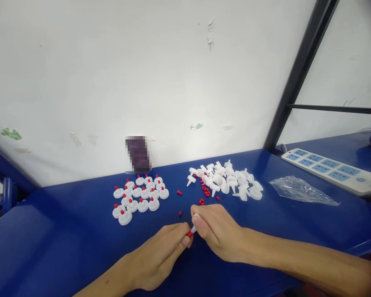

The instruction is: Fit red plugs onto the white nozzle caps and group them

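Near the front of the blue table (89,231), my two hands meet over one small piece. Between the fingertips of my left hand (160,251) is a small red cap (189,234), at the tip of a white nozzle cap (195,225). My right hand (219,231) is closed around that nozzle cap, hiding its wide base. To the left stand several white nozzle caps with red tips (142,205), upright in loose rows. A heap of white nozzle caps without red tips (219,179) lies beyond my right hand. Several loose red caps (206,191) are scattered beside the heap.
A clear plastic bag (301,189) lies at the right, near a white power strip (330,169) with blue sockets. A dark, blurred-out object (138,154) leans on the white wall (173,82). A black metal post (292,86) rises at the back right.
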`<action>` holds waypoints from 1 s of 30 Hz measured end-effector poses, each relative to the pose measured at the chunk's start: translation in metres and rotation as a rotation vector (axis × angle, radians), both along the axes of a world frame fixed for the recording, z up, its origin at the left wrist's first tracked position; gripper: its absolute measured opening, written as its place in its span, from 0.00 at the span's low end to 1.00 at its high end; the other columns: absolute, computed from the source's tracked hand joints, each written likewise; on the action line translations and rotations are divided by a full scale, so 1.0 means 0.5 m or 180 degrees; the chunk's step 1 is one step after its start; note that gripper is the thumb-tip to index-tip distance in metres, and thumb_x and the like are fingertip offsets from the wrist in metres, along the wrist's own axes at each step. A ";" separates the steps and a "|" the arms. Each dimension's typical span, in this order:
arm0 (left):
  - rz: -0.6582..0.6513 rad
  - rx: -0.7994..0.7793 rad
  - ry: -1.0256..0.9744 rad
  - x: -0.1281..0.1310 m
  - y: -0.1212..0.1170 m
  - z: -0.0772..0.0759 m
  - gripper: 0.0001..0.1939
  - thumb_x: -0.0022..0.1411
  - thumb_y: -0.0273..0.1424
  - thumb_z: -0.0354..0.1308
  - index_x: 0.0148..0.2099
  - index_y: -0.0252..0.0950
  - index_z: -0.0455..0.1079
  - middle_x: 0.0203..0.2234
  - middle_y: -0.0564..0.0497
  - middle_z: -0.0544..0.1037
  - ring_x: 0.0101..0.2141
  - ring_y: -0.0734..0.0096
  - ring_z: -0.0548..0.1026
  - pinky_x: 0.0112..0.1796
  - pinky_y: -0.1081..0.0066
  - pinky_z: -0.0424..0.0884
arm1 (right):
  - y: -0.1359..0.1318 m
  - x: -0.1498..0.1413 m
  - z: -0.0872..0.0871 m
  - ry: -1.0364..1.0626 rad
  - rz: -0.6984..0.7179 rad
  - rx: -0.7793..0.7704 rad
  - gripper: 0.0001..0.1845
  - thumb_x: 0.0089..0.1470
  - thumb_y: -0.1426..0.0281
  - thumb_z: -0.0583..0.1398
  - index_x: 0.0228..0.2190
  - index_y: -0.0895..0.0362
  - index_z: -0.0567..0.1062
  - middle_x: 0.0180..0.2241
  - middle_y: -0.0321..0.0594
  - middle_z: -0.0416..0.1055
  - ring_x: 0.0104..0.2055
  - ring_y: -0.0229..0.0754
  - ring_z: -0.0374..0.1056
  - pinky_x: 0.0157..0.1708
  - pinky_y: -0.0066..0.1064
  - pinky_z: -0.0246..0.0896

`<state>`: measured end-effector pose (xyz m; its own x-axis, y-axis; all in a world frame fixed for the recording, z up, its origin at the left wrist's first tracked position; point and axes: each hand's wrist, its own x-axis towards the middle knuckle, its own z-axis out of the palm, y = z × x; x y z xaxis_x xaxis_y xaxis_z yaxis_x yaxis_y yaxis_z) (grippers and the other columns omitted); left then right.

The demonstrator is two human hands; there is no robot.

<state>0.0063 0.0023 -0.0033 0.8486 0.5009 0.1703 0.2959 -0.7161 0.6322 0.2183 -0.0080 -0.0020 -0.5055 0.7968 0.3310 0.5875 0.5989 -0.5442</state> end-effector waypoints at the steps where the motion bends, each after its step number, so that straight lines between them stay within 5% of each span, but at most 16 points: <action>1: 0.0052 -0.0054 0.0044 -0.001 0.000 0.003 0.15 0.76 0.34 0.35 0.40 0.38 0.60 0.33 0.51 0.70 0.33 0.69 0.66 0.39 0.70 0.64 | 0.000 0.001 -0.001 0.0007 -0.0020 0.0038 0.25 0.68 0.54 0.36 0.25 0.54 0.54 0.22 0.32 0.55 0.22 0.37 0.47 0.25 0.30 0.41; 7: 0.0175 -0.0127 -0.0155 0.000 0.004 0.000 0.16 0.76 0.34 0.36 0.39 0.38 0.61 0.30 0.54 0.67 0.31 0.71 0.65 0.37 0.71 0.63 | 0.008 0.020 0.001 0.0103 0.0204 0.0029 0.22 0.69 0.54 0.41 0.30 0.54 0.58 0.25 0.32 0.60 0.25 0.36 0.52 0.27 0.29 0.45; 12: 0.0091 -0.0139 -0.0402 0.000 0.007 -0.011 0.14 0.76 0.32 0.40 0.36 0.37 0.60 0.28 0.56 0.65 0.28 0.74 0.62 0.33 0.72 0.59 | 0.029 0.044 0.008 -0.0107 0.0708 0.0301 0.27 0.59 0.43 0.53 0.32 0.55 0.64 0.27 0.32 0.63 0.27 0.37 0.56 0.27 0.28 0.47; 17: 0.0232 0.0088 -0.0237 0.000 0.000 -0.009 0.14 0.75 0.31 0.39 0.34 0.37 0.57 0.27 0.55 0.64 0.27 0.73 0.60 0.32 0.72 0.58 | 0.037 0.048 0.002 -0.0730 0.0663 0.0720 0.24 0.57 0.47 0.59 0.33 0.56 0.68 0.27 0.33 0.66 0.28 0.39 0.58 0.28 0.30 0.47; 21: 0.0345 0.0372 -0.0026 0.001 -0.005 0.003 0.13 0.75 0.30 0.39 0.37 0.37 0.60 0.30 0.53 0.68 0.30 0.71 0.64 0.34 0.71 0.61 | 0.031 0.041 0.003 -0.0779 0.0436 0.0440 0.22 0.55 0.49 0.63 0.30 0.56 0.67 0.25 0.32 0.65 0.27 0.38 0.59 0.27 0.29 0.46; 25: 0.0498 0.0776 0.0400 -0.001 0.000 0.010 0.13 0.75 0.29 0.39 0.41 0.37 0.64 0.33 0.51 0.72 0.31 0.68 0.68 0.34 0.70 0.63 | 0.028 0.032 0.012 -0.0513 0.0286 0.0026 0.22 0.59 0.49 0.58 0.30 0.55 0.65 0.25 0.30 0.66 0.25 0.36 0.59 0.25 0.28 0.45; 30: 0.0467 0.1174 0.1174 0.000 0.002 0.002 0.16 0.75 0.33 0.40 0.36 0.37 0.64 0.28 0.52 0.73 0.27 0.65 0.70 0.30 0.67 0.61 | 0.034 0.008 0.022 -0.1304 0.0328 0.0565 0.23 0.66 0.52 0.50 0.28 0.56 0.66 0.27 0.35 0.68 0.27 0.39 0.61 0.26 0.31 0.43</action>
